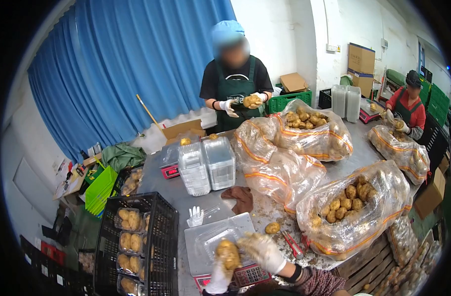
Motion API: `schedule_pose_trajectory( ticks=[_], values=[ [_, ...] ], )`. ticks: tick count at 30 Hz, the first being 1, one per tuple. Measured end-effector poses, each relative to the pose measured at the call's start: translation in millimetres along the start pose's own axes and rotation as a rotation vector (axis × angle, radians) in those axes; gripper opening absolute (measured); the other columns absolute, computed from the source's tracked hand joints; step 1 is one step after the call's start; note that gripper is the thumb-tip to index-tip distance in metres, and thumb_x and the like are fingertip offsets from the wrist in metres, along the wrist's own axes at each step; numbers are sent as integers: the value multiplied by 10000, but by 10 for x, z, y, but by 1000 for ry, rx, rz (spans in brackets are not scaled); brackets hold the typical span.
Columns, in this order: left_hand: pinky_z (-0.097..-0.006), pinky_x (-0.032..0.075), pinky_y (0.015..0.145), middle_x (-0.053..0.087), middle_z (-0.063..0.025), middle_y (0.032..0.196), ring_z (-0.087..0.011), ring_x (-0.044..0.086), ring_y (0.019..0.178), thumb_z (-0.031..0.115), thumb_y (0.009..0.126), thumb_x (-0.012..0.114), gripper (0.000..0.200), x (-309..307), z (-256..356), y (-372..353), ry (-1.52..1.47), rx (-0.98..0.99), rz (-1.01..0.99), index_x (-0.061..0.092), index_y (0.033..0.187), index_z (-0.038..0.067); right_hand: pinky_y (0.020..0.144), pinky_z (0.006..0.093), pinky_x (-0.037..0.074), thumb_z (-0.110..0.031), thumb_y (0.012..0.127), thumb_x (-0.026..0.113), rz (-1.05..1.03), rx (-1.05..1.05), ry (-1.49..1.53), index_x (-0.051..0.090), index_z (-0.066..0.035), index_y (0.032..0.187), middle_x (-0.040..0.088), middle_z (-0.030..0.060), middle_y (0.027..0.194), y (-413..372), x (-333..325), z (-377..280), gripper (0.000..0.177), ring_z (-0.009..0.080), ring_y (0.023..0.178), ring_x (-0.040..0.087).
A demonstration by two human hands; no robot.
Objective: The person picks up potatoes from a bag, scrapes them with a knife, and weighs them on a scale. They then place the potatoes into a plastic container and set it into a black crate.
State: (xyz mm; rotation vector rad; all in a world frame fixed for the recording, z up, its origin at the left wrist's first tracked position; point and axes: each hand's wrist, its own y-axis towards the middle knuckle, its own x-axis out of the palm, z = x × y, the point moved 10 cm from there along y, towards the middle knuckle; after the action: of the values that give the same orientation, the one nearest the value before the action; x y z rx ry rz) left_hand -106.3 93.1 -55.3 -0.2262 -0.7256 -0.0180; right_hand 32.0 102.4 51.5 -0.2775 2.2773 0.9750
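Over the near edge of a scale [196, 251], my gloved left hand [219, 278] holds a large potato [228, 254] upright. My gloved right hand [265, 251] is just right of it, fingers apart and reaching toward the potato, with nothing visible in it. A clear plastic container [216, 238] sits on the scale's metal plate behind the potato. One loose potato [272, 227] lies on the table beyond my right hand, beside a red-handled tool [293, 245]. A white glove [195, 216] and a brown cloth [239, 199] lie behind the scale.
A black crate [161, 237] of packed potatoes stands at left. Stacked clear containers [193, 170] stand farther back. An open bag of potatoes [351, 209] is at right, with more bags behind. A co-worker [237, 79] across the table holds a potato; another person [408, 106] works far right.
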Motion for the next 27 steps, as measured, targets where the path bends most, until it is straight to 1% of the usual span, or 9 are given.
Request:
schedule_pose_trajectory(
  ticks=[2,4,9,10,14,16,21,23,27],
  values=[
    [-323,542,755,526,-92,1179,-201,592,961,123,869,612,607,-107,342,-12,142,119,44,309,1395,129,719,399,502,-138,830,573,189,305,-57,681,-110,995,668,105,903,-92,-75,785,199,290,790,630],
    [-303,519,808,491,-104,1212,-202,569,983,29,787,657,745,-404,795,-19,605,412,271,284,1423,137,739,415,487,-154,757,615,30,415,-338,618,-117,1121,645,142,916,-292,157,1637,366,306,846,610],
    [-331,388,990,435,-138,1226,-282,477,1123,52,691,723,825,-435,869,75,1135,441,274,329,1412,131,796,424,486,-177,761,625,-548,412,-533,503,-142,1271,595,169,1068,-753,1130,2498,525,340,975,587],
    [-350,371,1008,442,-143,1229,-292,469,1137,80,681,736,823,-452,824,57,1339,465,313,347,1404,137,825,413,480,-185,772,615,-504,478,-477,578,-125,1147,599,146,1078,-779,1112,2566,382,323,993,586],
    [-500,216,1094,493,-148,1222,-301,441,1187,328,678,739,802,-424,693,51,1980,348,416,391,1385,182,829,390,499,-298,770,674,4,748,-155,586,-107,1148,626,170,1061,-673,439,2195,432,314,946,620],
    [-574,93,1110,523,-147,1203,-287,443,1192,440,679,700,800,-550,554,103,2091,317,411,401,1381,199,825,380,506,-269,751,707,185,597,142,568,-76,1159,618,156,1075,-265,76,1419,472,316,948,613],
    [-481,345,1008,494,-193,1200,-358,438,1166,177,629,755,828,-740,536,147,1740,409,317,389,1362,64,784,392,415,-317,823,606,-154,107,-118,539,-109,1184,559,117,984,228,894,298,422,278,908,549],
    [-405,408,964,510,-219,1245,-355,517,1115,135,815,651,619,-468,613,61,1852,608,212,397,1372,39,785,392,409,-330,883,523,-387,95,-294,544,-129,1208,557,110,1037,102,1359,255,383,255,930,541],
    [-443,331,1022,427,-228,1336,-397,423,1203,197,799,635,674,-501,535,52,1900,528,57,359,1398,59,931,384,409,-318,911,512,-318,-24,102,582,-137,1188,506,114,1280,-161,622,-29,338,259,1174,486]
  ],
)
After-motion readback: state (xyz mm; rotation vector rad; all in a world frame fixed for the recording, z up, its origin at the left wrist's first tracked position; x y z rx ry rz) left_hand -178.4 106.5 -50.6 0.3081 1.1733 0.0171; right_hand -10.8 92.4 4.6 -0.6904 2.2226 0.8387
